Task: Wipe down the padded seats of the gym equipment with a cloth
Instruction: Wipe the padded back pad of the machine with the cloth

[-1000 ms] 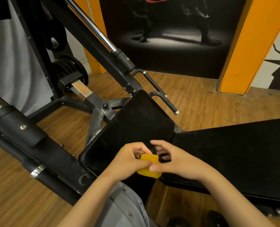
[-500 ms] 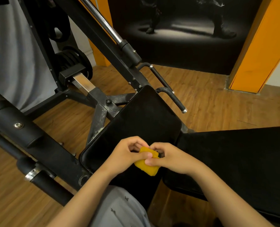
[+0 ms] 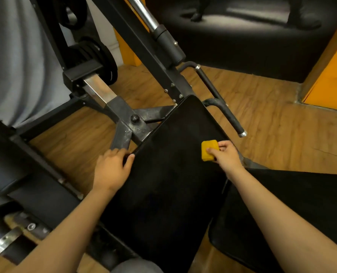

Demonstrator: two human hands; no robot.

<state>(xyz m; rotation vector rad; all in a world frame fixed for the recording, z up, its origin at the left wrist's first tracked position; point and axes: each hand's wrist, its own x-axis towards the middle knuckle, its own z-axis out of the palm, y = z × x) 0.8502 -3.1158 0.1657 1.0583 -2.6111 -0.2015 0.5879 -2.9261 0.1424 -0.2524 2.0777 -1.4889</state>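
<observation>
Thumb and fingertips (image 3: 221, 145) of the right hand (image 3: 226, 156) pinch a small folded yellow cloth (image 3: 206, 145), which lies near the far right corner of a black padded seat (image 3: 173, 184). The left hand (image 3: 111, 168) curls its fingers over the seat's left edge. Wiping looks barely begun, with most of this seat and the neighbouring black padded bench (image 3: 301, 203) left to do.

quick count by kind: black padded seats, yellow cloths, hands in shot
black padded seats: 2 (centre seat, right seat)
yellow cloth: 1
hands: 2 (left hand, right hand)
total: 5
</observation>
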